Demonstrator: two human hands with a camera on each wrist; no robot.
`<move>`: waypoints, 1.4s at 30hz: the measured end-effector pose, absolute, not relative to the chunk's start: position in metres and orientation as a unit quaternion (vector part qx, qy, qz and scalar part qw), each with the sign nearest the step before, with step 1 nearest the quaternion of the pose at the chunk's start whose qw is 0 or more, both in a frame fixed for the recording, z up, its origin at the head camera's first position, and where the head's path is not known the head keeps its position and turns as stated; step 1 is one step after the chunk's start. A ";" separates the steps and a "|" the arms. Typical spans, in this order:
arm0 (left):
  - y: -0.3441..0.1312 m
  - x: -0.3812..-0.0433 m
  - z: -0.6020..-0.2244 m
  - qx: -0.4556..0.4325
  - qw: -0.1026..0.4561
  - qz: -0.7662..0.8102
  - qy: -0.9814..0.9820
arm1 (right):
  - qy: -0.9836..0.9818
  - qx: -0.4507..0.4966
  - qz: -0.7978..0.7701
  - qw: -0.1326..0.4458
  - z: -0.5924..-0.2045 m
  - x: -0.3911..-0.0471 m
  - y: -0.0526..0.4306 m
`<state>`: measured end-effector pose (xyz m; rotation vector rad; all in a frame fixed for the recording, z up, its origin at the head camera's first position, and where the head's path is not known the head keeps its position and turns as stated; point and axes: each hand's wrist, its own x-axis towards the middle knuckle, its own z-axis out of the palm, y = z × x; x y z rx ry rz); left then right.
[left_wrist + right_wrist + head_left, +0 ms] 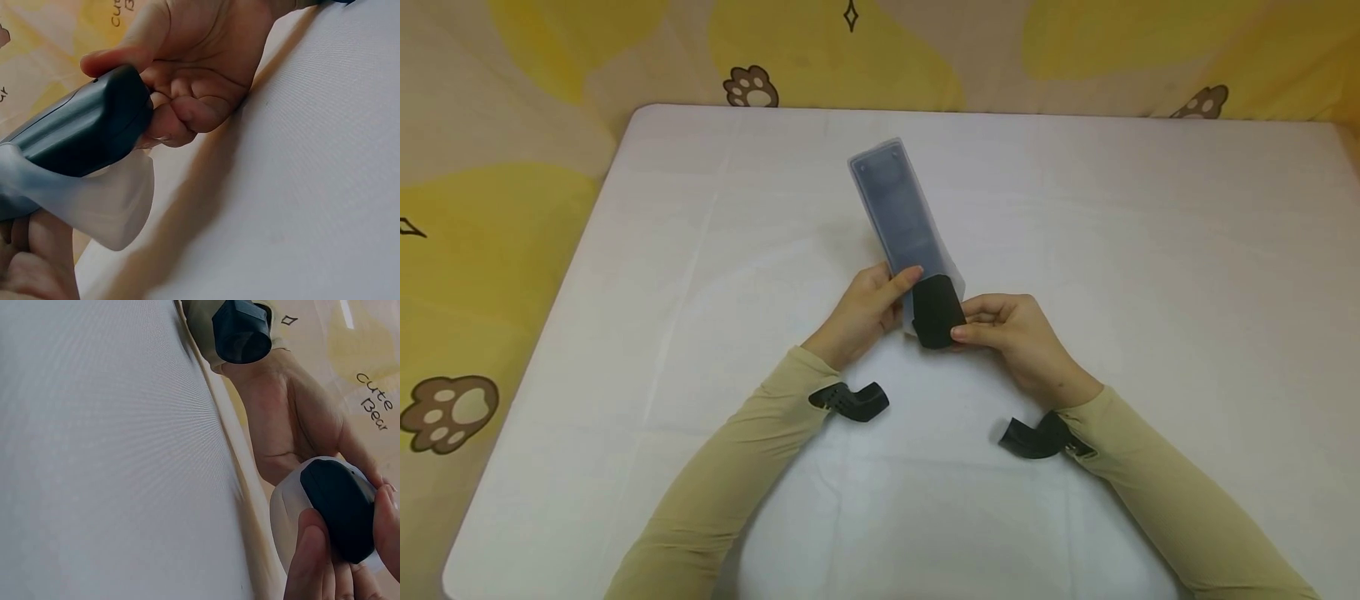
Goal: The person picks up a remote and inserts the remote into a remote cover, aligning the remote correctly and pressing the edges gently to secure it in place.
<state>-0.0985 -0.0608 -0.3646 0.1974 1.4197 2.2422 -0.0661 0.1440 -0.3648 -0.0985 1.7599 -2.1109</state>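
A long black remote control (938,312) lies partly inside a translucent cover (891,200), held tilted above the table. Its near end is bare, and in the left wrist view the soft lip of the cover (119,206) hangs off below it. My left hand (865,308) grips the covered part, thumb on top and fingers beneath. With thumb and fingers my right hand (1018,342) pinches the bare black end at its right edge. The right wrist view shows the rounded end of the remote control (340,509) between the right hand's fingertips (312,550).
A white-covered table (625,333) lies under both hands. Behind and to the left hangs a yellow patterned cloth (880,58) with paw prints. Black curved mounts (857,402) sit at both wrists, over beige sleeves (737,467).
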 end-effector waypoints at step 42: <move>-0.053 -0.094 -0.360 0.029 0.316 0.883 0.345 | 0.699 -0.124 -0.703 -0.035 -0.359 -0.065 0.140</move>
